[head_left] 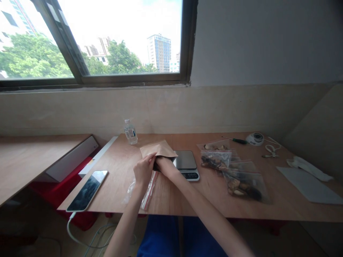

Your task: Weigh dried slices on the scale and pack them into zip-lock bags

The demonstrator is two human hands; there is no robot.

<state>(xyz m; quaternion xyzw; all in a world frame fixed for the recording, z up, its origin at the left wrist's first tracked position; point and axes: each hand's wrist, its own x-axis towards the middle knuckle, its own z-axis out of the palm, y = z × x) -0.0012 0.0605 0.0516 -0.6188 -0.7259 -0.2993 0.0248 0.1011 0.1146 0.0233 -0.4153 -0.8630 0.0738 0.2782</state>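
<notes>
A brown kraft-paper bag [160, 147] lies tilted over the table, its dark mouth facing me. My left hand [144, 168] is closed on the bag's near left edge, fingers pinched at the opening. My right hand [164, 165] reaches into the mouth, so its fingers are hidden inside the bag. Just right of the bag sits a kitchen scale [185, 160] with a steel plate and a dark display. Below my hands lie clear plastic zip bags [149, 192] with red seal lines. To the right, several zip bags of dried brown pieces [241, 186] overlap one another.
A water bottle [130, 132] stands at the back left, and a phone [88, 191] on a cable lies at the left edge. On the right are a green-handled screwdriver [239, 141], a dome camera [254, 139], a white cable [270, 151] and a white sheet [308, 185].
</notes>
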